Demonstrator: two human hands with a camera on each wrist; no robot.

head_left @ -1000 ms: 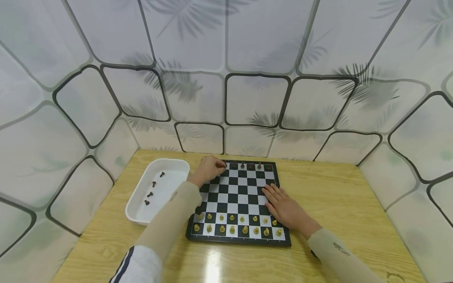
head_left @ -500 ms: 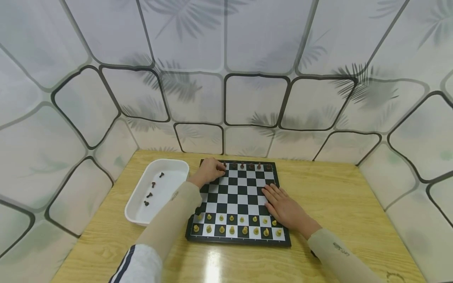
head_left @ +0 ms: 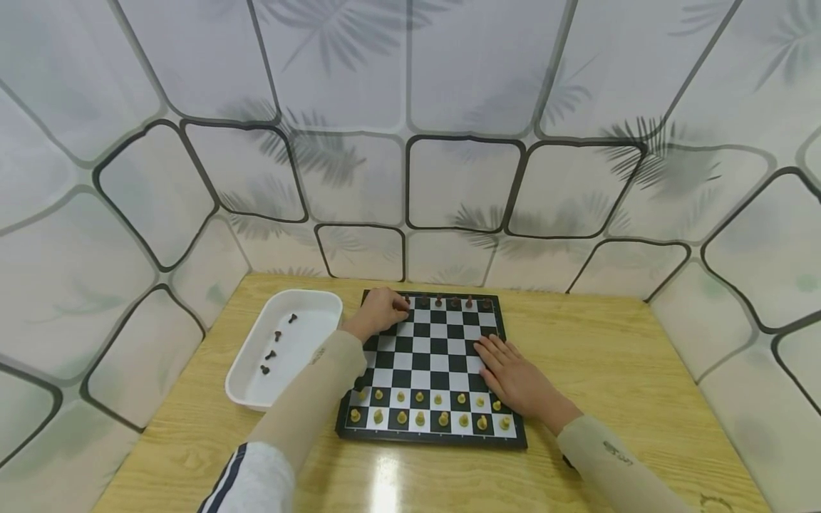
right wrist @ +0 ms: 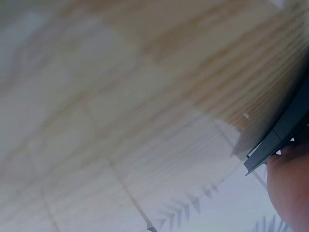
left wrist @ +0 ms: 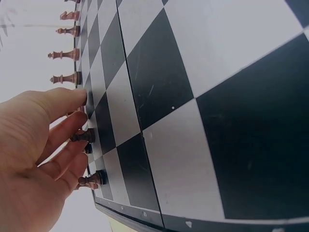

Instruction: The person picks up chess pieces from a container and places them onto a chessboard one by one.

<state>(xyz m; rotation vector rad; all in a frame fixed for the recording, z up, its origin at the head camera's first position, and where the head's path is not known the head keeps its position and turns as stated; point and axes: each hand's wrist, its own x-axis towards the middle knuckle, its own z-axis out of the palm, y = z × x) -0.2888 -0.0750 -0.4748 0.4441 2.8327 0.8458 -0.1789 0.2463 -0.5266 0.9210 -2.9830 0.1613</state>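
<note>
A folding chessboard (head_left: pixel 421 344) lies on the table. At its far left corner my left hand (head_left: pixel 380 312) is bent with thumb and forefinger close together over the second row; the dark chess piece in their pinch is mostly hidden. Two dark pawns, one (left wrist: pixel 84 136) beside the fingers and one (left wrist: pixel 95 179) nearer the corner, stand upright in the left wrist view. Beyond them runs a back row of brown pieces, including a tall one (left wrist: pixel 65 79). My right hand (head_left: pixel 513 376) rests flat along the board's right edge, fingers extended; the right wrist view shows part of it (right wrist: pixel 289 188) at the rim.
Two rows of yellow pieces, such as a pawn (head_left: pixel 420 397), stand along the near side. A white tray (head_left: pixel 242 385) sits left of the board, with several dark pieces, one (head_left: pixel 271 354) among them, lying in it. The patterned wall (head_left: pixel 449 192) rises behind the table (head_left: pixel 596 356).
My left hand has shifted very slightly at the far left corner; the right hand and the pieces stay where they were.
</note>
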